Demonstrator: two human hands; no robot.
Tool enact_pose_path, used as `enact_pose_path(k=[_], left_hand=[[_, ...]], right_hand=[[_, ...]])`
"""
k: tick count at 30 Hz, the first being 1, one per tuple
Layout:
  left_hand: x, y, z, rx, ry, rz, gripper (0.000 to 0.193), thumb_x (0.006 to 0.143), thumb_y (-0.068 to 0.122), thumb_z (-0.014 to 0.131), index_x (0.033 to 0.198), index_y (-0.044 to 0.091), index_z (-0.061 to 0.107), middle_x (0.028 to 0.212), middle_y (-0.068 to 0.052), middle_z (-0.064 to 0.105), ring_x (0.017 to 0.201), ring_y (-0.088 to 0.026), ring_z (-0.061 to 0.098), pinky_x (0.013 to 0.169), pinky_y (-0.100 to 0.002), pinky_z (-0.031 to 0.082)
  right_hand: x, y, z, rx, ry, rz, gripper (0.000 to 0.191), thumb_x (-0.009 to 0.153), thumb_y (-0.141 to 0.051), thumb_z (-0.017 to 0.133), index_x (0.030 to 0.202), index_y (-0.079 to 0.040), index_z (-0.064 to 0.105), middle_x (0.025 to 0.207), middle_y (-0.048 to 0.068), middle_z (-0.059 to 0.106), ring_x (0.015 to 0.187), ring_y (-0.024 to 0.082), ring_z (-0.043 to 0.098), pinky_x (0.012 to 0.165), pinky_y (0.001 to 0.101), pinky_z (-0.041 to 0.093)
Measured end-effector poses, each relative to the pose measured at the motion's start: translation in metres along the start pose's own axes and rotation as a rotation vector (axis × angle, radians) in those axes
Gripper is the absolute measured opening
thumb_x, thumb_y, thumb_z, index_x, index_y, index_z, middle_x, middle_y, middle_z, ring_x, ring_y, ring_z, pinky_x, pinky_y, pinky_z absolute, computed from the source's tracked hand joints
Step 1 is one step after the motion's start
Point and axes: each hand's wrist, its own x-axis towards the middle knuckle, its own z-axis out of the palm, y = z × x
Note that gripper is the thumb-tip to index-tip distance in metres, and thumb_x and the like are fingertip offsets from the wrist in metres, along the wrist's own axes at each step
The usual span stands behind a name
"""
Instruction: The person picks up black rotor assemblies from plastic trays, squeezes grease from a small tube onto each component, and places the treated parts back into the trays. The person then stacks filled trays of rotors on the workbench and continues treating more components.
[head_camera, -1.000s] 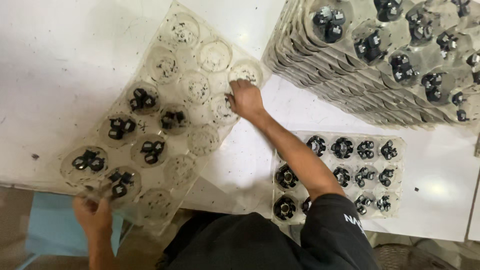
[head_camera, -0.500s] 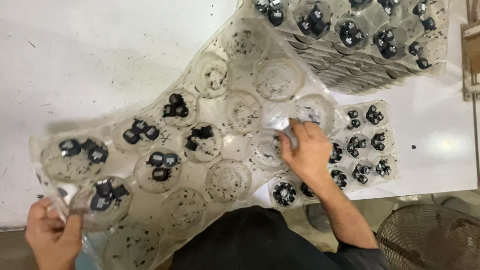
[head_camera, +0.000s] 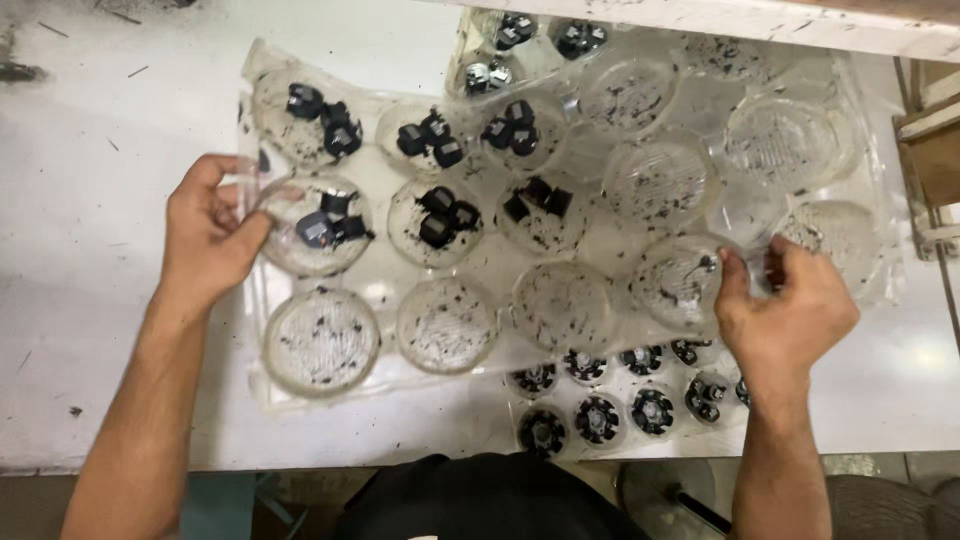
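We held the clear blister tray (head_camera: 560, 215) over the white counter (head_camera: 90, 110), left hand (head_camera: 208, 235) pinched on its left edge, right hand (head_camera: 785, 305) pinched on its right edge, black parts (head_camera: 440, 215) in the left cups, second filled tray (head_camera: 610, 395) partly beneath.
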Motion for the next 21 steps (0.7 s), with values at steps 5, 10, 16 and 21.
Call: enact_pose_path(k=[5,10,16,21], left_hand=[[0.114,-0.016,0.072,-0.223,-0.111,0.078,0.037,0.093,-0.016,0.052,0.128,-0.005,0.047,0.110,-0.023,0.075,0.079,-0.023,0.076,0.065,-0.033,0.064],[0.233,-0.042,0.143,-0.243,-0.131,0.130,0.039,0.096,-0.012,0.058,0.134,-0.008,0.059,0.118,-0.023,0.074,0.100,-0.028,0.079,0.073,-0.043,0.067],[0.322,-0.067,0.208,-0.228,0.132,-0.034,0.038,0.097,-0.008,0.058,0.135,-0.007,0.059,0.120,-0.022,0.074,0.100,-0.027,0.078,0.074,-0.043,0.066],[0.330,-0.106,0.236,-0.224,0.243,-0.147,0.038,0.098,-0.006,0.057,0.136,-0.006,0.059,0.121,-0.022,0.074,0.101,-0.027,0.077,0.075,-0.043,0.065]], right_hand=[[0.060,0.078,0.054,-0.007,0.088,-0.057,0.028,0.092,-0.016,0.092,0.105,0.000,0.073,0.088,0.011,0.069,0.075,0.027,0.066,0.073,0.0381,0.052],[0.114,0.151,0.114,-0.062,0.120,-0.021,0.024,0.085,-0.017,0.091,0.097,-0.004,0.075,0.087,0.008,0.070,0.077,0.027,0.068,0.067,0.0398,0.051],[0.127,0.200,0.175,-0.129,0.065,0.202,0.023,0.082,-0.022,0.091,0.091,-0.006,0.077,0.076,0.006,0.071,0.065,0.025,0.069,0.055,0.0402,0.050],[0.108,0.219,0.201,-0.052,-0.014,0.365,0.028,0.079,-0.030,0.092,0.087,-0.006,0.079,0.072,0.009,0.073,0.065,0.027,0.070,0.061,0.0404,0.054]])
